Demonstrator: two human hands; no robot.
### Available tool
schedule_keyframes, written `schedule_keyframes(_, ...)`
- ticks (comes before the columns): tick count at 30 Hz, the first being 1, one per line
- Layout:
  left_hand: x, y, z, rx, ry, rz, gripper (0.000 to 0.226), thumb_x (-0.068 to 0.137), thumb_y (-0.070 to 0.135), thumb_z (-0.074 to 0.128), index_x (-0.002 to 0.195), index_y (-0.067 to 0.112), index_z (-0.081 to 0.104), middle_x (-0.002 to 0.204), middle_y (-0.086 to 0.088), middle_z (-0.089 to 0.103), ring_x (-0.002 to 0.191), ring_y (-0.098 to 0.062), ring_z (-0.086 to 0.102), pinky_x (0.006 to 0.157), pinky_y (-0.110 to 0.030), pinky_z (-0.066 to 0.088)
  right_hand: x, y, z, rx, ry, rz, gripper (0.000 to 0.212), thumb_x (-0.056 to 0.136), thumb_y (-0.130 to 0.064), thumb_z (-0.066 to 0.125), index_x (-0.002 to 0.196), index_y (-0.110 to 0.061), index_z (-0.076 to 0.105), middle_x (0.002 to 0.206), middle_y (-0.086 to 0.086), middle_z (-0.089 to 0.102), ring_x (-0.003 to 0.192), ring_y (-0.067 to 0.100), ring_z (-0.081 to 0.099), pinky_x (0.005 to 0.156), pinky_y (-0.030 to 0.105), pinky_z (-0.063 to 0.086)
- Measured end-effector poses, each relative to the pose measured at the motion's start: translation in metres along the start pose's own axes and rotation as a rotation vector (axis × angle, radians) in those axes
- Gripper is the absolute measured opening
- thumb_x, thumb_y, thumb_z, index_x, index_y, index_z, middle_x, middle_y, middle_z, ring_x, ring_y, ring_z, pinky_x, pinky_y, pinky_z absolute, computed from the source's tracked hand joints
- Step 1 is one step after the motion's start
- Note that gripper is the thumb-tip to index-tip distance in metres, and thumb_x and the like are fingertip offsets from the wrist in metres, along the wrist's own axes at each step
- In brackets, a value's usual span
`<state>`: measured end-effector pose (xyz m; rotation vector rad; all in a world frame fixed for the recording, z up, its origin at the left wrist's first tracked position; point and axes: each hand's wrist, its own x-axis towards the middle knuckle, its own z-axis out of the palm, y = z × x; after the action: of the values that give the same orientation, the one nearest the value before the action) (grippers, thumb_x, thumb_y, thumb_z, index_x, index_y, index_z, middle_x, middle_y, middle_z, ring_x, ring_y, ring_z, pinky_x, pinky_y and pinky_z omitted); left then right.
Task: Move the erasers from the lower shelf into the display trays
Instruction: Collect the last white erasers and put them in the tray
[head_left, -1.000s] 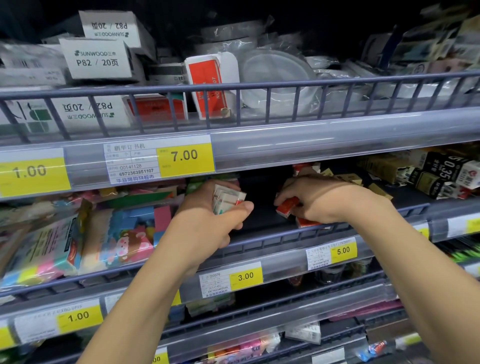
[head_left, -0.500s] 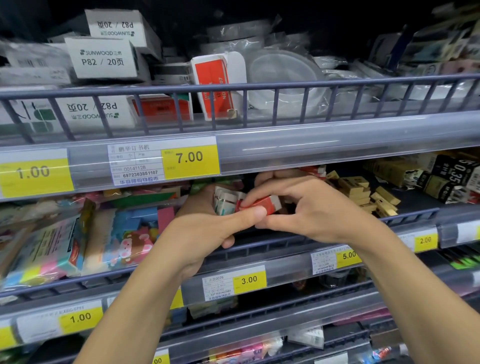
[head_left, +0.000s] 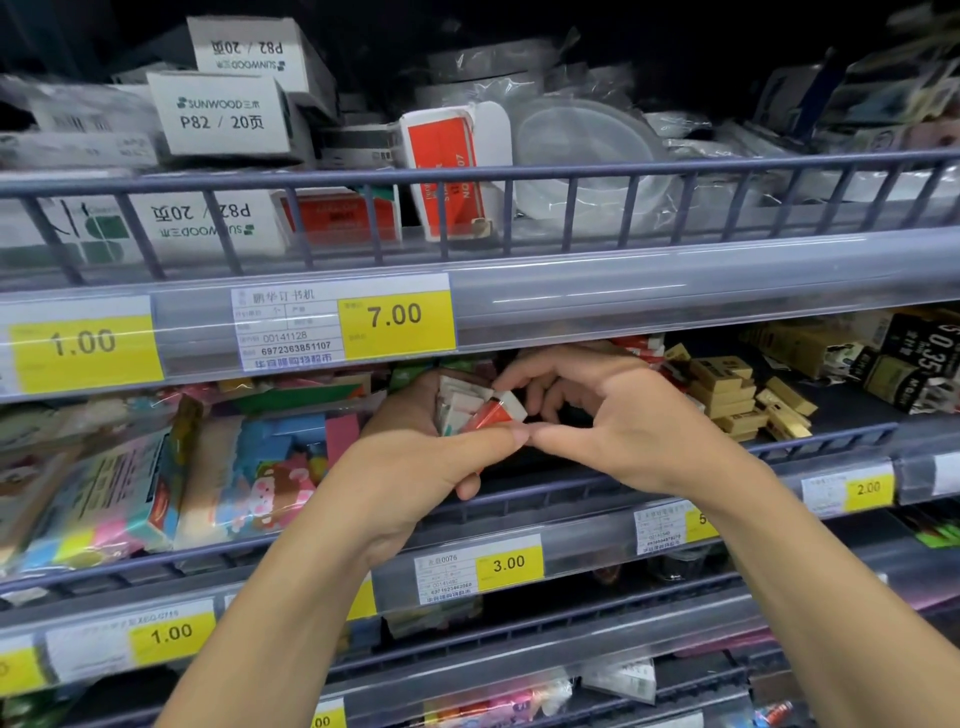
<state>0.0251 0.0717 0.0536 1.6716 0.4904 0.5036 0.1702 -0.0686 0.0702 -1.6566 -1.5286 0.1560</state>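
My left hand (head_left: 415, 457) grips a small bunch of wrapped erasers (head_left: 460, 402) in front of the middle shelf. A red-and-white eraser (head_left: 496, 410) lies on top of that bunch. My right hand (head_left: 618, 421) pinches this eraser between forefinger and thumb, and its thumb tip meets my left thumb. More red-and-white erasers (head_left: 641, 345) show behind my right hand at the back of the shelf. Brown boxed erasers (head_left: 727, 389) are stacked just right of my right hand.
A wire rail (head_left: 831, 441) edges the middle shelf. Colourful packets (head_left: 156, 483) fill its left part, dark boxes (head_left: 919, 364) its far right. The upper shelf holds white boxes (head_left: 223, 111) and a red stapler pack (head_left: 447, 171). Price strips (head_left: 509, 564) run below.
My right hand picked a red-and-white eraser off the shelf, carried it left and set it onto the bunch in my left hand. The view moved a little.
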Motion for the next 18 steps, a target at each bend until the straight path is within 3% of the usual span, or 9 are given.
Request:
schedule_keyframes(2,0.001,0.000,0.000,0.009,-0.012,-0.006,0.041,0.073,0.032,0.088,0.103,0.011,0.071,0.056,0.009,0.062,0.050,-0.012,0.050,0.052,-0.008,0.045,-0.001,0.001,0.001,-0.019,0.015,-0.024,0.034,0.087,-0.011,0.074,0.115,-0.029,0.068,0.096,-0.010,0.067,0.084,0.013,0.061,0.079,0.030,0.053)
schedule_keyframes(5,0.001,-0.001,0.000,0.017,-0.036,-0.024,0.035,0.075,0.030,0.089,0.095,0.009,0.068,0.051,0.012,0.060,0.049,-0.009,0.052,0.048,-0.006,0.044,-0.002,-0.001,0.004,-0.057,0.028,-0.096,0.036,0.088,-0.009,0.073,0.117,-0.028,0.068,0.101,-0.013,0.067,0.087,0.013,0.062,0.078,0.018,0.049)
schedule_keyframes(10,0.001,0.001,0.001,0.040,-0.074,0.040,0.031,0.081,0.027,0.086,0.102,0.016,0.066,0.066,0.011,0.068,0.047,-0.010,0.050,0.055,-0.016,0.050,-0.002,0.001,0.001,-0.082,0.041,-0.097,0.040,0.088,-0.010,0.074,0.121,-0.033,0.067,0.107,-0.019,0.067,0.089,0.010,0.060,0.079,0.015,0.046)
schedule_keyframes(13,0.001,0.001,0.000,0.050,-0.060,0.072,0.034,0.075,0.032,0.088,0.102,0.023,0.068,0.075,0.009,0.072,0.050,-0.014,0.052,0.058,-0.023,0.049,-0.009,0.009,-0.020,-0.167,0.069,0.020,0.041,0.086,-0.020,0.078,0.116,-0.045,0.066,0.103,-0.028,0.065,0.090,0.005,0.061,0.076,0.012,0.046)
schedule_keyframes(18,0.003,-0.003,0.000,0.090,-0.059,0.081,0.033,0.066,0.048,0.081,0.093,0.036,0.069,0.072,0.006,0.072,0.050,-0.014,0.055,0.068,-0.030,0.048,-0.019,0.027,-0.063,-0.410,0.036,0.327,0.037,0.087,-0.024,0.075,0.099,-0.056,0.061,0.099,-0.024,0.067,0.084,0.001,0.062,0.075,0.007,0.046)
